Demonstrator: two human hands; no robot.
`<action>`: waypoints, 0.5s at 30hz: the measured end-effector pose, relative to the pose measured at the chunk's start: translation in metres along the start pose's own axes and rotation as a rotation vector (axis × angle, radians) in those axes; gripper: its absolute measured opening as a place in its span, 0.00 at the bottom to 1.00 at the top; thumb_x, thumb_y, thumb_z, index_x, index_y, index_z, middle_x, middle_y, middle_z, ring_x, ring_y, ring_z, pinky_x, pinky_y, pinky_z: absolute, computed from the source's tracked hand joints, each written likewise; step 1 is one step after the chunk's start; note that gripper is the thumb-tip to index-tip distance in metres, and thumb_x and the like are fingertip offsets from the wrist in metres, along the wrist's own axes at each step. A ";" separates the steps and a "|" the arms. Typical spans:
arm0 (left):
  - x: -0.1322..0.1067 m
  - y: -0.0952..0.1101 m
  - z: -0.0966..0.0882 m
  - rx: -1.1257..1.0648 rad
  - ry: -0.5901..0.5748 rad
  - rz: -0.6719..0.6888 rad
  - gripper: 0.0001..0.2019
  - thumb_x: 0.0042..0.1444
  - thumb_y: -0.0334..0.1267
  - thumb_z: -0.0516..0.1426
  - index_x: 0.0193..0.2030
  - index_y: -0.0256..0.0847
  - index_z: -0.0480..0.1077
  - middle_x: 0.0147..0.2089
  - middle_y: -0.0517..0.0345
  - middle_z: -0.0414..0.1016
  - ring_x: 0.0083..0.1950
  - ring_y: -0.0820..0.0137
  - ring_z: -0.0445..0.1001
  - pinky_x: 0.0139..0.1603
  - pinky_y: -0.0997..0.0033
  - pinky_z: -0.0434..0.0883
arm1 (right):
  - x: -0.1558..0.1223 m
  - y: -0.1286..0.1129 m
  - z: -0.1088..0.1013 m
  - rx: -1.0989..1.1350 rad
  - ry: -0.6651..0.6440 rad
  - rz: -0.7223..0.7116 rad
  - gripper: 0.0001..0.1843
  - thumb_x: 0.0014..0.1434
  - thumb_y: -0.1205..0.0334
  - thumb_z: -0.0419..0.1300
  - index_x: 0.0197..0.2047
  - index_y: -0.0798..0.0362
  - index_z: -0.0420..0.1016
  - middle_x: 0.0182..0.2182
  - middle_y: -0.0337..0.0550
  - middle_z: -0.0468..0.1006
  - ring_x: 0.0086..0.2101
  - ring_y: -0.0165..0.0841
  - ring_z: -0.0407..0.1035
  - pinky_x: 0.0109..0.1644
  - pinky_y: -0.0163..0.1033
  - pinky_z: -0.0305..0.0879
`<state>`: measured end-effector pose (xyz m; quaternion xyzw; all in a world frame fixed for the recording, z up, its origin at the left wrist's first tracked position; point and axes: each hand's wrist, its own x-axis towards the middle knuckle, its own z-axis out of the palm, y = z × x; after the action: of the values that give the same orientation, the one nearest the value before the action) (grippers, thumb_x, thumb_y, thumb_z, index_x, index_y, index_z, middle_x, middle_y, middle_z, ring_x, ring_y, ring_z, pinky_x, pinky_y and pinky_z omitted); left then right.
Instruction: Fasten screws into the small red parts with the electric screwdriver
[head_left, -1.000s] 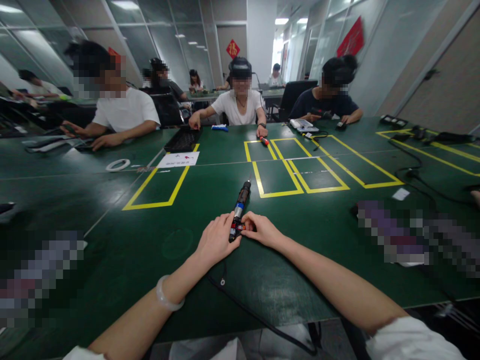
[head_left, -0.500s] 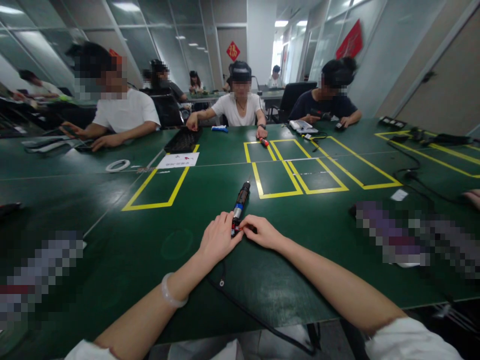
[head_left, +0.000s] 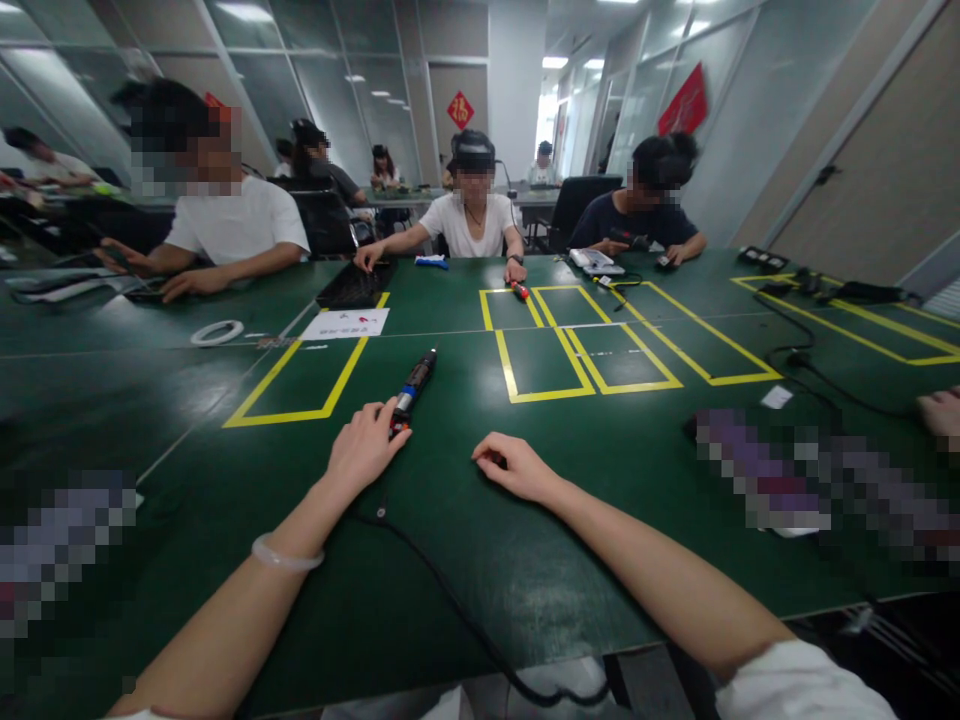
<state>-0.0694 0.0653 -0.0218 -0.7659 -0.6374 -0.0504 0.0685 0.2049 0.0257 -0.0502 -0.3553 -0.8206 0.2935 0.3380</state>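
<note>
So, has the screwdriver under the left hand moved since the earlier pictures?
Yes, it has moved to the left: the screwdriver now lies nearer to the left yellow tape frame, which is fixed.

A black tray (head_left: 354,287) sits on the green tabletop (head_left: 442,375), with a white printed sheet (head_left: 345,324) just on its near side. Left of the sheet lies a white ring (head_left: 213,342). Yellow tape (head_left: 552,397) outlines several rectangles. Across the table sits a person in a white T-shirt (head_left: 484,225), beside a black office chair (head_left: 589,203); behind hangs a red diamond-shaped sign (head_left: 460,109) bearing a gold character.
</note>
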 end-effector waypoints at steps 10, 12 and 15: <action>-0.004 -0.157 0.002 0.075 -0.112 -0.412 0.34 0.61 0.57 0.42 0.65 0.33 0.54 0.56 0.34 0.63 0.53 0.45 0.67 0.44 0.53 0.67 | 0.001 0.003 0.001 -0.017 -0.005 -0.005 0.06 0.59 0.70 0.56 0.39 0.53 0.73 0.33 0.41 0.73 0.33 0.30 0.67 0.39 0.35 0.63; -0.011 -0.175 0.003 0.095 -0.094 -0.474 0.34 0.61 0.57 0.43 0.64 0.32 0.55 0.55 0.34 0.64 0.52 0.45 0.68 0.45 0.53 0.67 | 0.001 0.003 0.002 -0.020 -0.007 -0.001 0.06 0.59 0.69 0.56 0.38 0.53 0.73 0.33 0.40 0.72 0.33 0.30 0.67 0.38 0.35 0.63; -0.021 -0.185 0.004 0.146 0.000 -0.515 0.31 0.61 0.55 0.44 0.62 0.32 0.59 0.55 0.36 0.65 0.54 0.46 0.67 0.49 0.52 0.65 | 0.001 0.004 0.002 -0.013 -0.010 0.005 0.06 0.59 0.69 0.56 0.38 0.53 0.73 0.32 0.40 0.72 0.33 0.30 0.66 0.38 0.34 0.62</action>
<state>-0.2547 0.0787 -0.0215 -0.5716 -0.8131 -0.0199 0.1084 0.2039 0.0283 -0.0541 -0.3578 -0.8234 0.2907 0.3309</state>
